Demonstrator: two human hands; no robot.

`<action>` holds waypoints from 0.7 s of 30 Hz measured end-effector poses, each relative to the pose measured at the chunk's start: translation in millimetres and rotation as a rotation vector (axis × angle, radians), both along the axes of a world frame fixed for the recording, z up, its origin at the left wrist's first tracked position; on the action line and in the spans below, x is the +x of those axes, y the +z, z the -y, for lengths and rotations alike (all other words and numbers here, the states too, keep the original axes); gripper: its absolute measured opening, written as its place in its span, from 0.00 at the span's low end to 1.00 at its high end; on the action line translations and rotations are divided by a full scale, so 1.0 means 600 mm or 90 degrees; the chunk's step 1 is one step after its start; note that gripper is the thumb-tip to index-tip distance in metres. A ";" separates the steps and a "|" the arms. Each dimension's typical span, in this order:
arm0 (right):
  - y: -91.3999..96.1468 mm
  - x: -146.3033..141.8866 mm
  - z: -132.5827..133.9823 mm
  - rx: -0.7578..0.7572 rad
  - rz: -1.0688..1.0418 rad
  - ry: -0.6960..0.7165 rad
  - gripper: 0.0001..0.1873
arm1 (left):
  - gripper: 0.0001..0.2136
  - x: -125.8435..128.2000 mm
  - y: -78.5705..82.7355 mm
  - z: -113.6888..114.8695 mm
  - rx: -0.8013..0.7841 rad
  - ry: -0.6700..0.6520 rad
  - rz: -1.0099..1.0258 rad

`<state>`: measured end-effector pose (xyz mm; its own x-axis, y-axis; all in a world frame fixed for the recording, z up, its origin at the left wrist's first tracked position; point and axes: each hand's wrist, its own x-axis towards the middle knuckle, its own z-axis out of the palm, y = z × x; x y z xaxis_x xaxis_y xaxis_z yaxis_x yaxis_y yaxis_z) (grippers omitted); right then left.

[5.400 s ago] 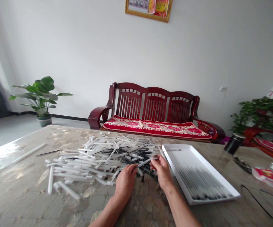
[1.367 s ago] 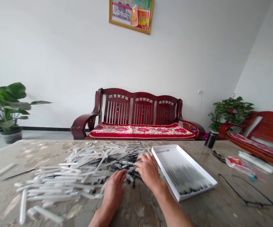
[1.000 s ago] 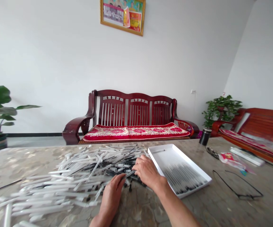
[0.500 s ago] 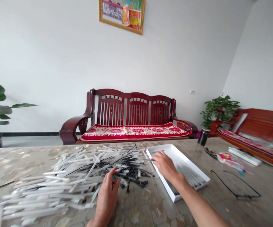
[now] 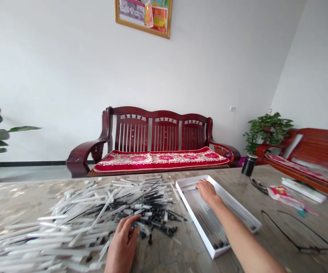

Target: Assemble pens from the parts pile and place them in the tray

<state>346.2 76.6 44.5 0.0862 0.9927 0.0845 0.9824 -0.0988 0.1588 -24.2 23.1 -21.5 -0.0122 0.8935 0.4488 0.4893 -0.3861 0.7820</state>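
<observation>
My right hand (image 5: 207,191) reaches into the far end of a shallow white box (image 5: 196,224). Its fingers are closed on a slim pen (image 5: 189,187) that points left, slightly blurred. Beneath that arm lies a row of slim grey, see-through pens (image 5: 206,220) with dark ends, partly covered by the forearm. My left hand (image 5: 123,240) rests at the near edge of a heap, thumb and fingers apart, nothing visible in it. Close to its fingertips are black pen parts (image 5: 155,216). White pen barrels (image 5: 53,242) spread over the table's left side.
On the right of the patterned table (image 5: 186,246) lie eyeglasses (image 5: 297,242), a red-and-clear packet (image 5: 285,196) and a long white box (image 5: 304,190). A black canister (image 5: 249,165) stands behind them. A wooden bench (image 5: 152,132) is beyond the table.
My right hand has moved from the box's left rim further inside, carrying the pen. My left hand stays by the heap, fingers slightly lower. The view has shifted a little.
</observation>
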 end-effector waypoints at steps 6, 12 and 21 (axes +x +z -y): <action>0.002 -0.016 -0.019 0.006 0.009 0.019 0.19 | 0.13 -0.001 -0.005 -0.002 -0.012 0.000 -0.002; 0.009 -0.079 -0.052 0.023 -0.004 0.093 0.16 | 0.13 -0.002 -0.005 -0.003 -0.014 -0.002 -0.006; -0.003 -0.084 -0.061 0.099 -0.113 0.124 0.12 | 0.12 -0.004 0.004 0.003 0.012 0.018 -0.004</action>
<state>295.8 113.2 42.8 -0.0775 0.9683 0.2373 0.9962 0.0845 -0.0196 -26.5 21.5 -19.2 -0.0351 0.8839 0.4664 0.5051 -0.3870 0.7714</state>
